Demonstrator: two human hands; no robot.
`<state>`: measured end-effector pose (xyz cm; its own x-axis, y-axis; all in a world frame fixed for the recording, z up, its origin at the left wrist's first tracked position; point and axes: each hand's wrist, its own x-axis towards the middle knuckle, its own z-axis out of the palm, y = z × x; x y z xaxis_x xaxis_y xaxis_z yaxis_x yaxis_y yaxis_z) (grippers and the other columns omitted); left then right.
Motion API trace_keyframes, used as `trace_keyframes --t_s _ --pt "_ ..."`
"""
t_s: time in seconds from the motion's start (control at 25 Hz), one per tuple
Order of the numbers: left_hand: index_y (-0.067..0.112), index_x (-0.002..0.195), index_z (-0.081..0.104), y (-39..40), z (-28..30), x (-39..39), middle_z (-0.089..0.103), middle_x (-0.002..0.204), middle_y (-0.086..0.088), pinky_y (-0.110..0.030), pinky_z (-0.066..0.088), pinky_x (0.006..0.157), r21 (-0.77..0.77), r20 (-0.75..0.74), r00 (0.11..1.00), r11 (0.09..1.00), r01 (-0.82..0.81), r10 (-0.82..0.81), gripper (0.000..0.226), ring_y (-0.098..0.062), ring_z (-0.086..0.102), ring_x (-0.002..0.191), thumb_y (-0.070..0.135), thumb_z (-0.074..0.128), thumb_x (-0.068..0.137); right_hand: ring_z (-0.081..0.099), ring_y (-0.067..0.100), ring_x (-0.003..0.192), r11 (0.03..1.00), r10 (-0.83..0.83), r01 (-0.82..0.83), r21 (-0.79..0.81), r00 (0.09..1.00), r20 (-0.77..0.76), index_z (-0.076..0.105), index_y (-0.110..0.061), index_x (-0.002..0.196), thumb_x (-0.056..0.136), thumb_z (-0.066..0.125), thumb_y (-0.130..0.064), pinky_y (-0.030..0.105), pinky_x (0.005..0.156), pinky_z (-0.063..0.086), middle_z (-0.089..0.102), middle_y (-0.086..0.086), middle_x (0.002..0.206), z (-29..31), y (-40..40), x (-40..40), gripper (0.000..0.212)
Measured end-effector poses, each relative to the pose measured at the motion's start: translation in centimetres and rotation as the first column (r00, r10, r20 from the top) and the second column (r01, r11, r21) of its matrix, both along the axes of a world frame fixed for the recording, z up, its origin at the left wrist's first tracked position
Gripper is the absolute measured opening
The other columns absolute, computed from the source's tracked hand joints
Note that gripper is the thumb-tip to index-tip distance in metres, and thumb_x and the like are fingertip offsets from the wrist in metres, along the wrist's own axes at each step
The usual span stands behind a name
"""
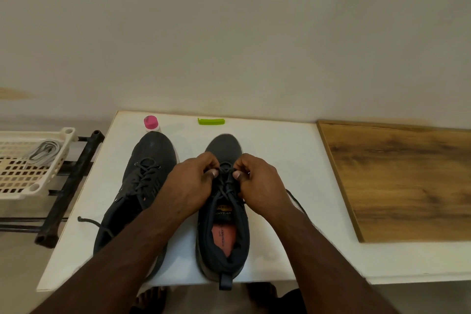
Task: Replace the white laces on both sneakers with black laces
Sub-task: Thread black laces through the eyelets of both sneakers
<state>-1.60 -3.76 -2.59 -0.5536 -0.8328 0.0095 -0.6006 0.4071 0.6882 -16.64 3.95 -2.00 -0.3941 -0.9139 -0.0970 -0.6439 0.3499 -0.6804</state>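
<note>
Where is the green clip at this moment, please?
In the head view, the green clip lies at the table's far edge by the wall, beyond the right sneaker and right of the pink-capped bottle.

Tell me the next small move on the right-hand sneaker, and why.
Probably pull the black lace snug through the lower eyelets: both the left hand and the right hand pinch it there on the right sneaker, and a loose end trails beside it.

my sneakers point(224, 214): dark matt cloth uppers, w/ woven cord laces point(226, 186) | surface point(275, 160): smooth white, matt | board point(397, 178): wood-grain, slight sheen | basket point(25, 168): cream plastic lattice | rack point(74, 178): dull black metal | clip point(211, 121): green plastic
</note>
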Motion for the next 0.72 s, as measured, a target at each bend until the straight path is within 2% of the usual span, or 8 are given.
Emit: trace_keyframes --t_s 0.12,0.32,0.52,0.72 --pt "0.028 0.090 0.060 -0.04 -0.14 0.00 0.065 0.086 0.008 -0.031 0.047 0.073 0.016 -0.016 1.000 1.000 -0.014 0.014 0.009 -0.009 0.060 0.081 0.020 0.058 0.095 0.065 0.018 0.076 1.000 -0.011 0.011 0.001 1.000 0.011 0.056 -0.023 0.082 0.097 0.059 -0.014 0.043 0.076 0.058 0.063 -0.004 0.081 0.00 0.00 0.02 0.018" --pt "0.028 0.093 0.067 -0.41 -0.29 0.04 0.067 0.086 0.012 -0.026 0.048 0.075 0.041 -0.019 1.000 0.999 -0.018 0.019 0.010 -0.004 0.061 0.081 0.019 0.061 0.094 0.068 0.014 0.079 0.999 -0.032 0.030 0.023 0.994 0.104 0.069 -0.025 0.089 0.095 0.065 -0.016 0.041 0.080 0.060 0.067 -0.010 0.083 0.24 -0.01 -0.49 0.011" --pt "0.029 0.089 0.055 -0.27 -0.36 -0.23 0.063 0.077 0.005 -0.037 0.049 0.068 -0.013 0.030 1.000 1.000 -0.006 0.006 0.011 -0.012 0.057 0.070 0.021 0.054 0.096 0.064 0.017 0.075 1.000 -0.010 0.010 -0.001 1.000 0.016 0.057 -0.024 0.082 0.097 0.058 -0.012 0.044 0.076 0.058 0.063 -0.005 0.080 0.04 -0.08 0.13 0.019" --pt "0.030 0.089 0.055 -0.07 0.02 -0.18 0.066 0.081 0.006 -0.036 0.050 0.069 0.014 0.002 1.000 1.000 -0.014 0.014 0.011 -0.011 0.059 0.072 0.021 0.054 0.096 0.063 0.022 0.076 1.000 -0.003 0.004 -0.015 1.000 0.017 0.055 -0.019 0.086 0.097 0.052 -0.008 0.048 0.075 0.057 0.063 -0.001 0.082 0.12 -0.10 0.11 0.016"
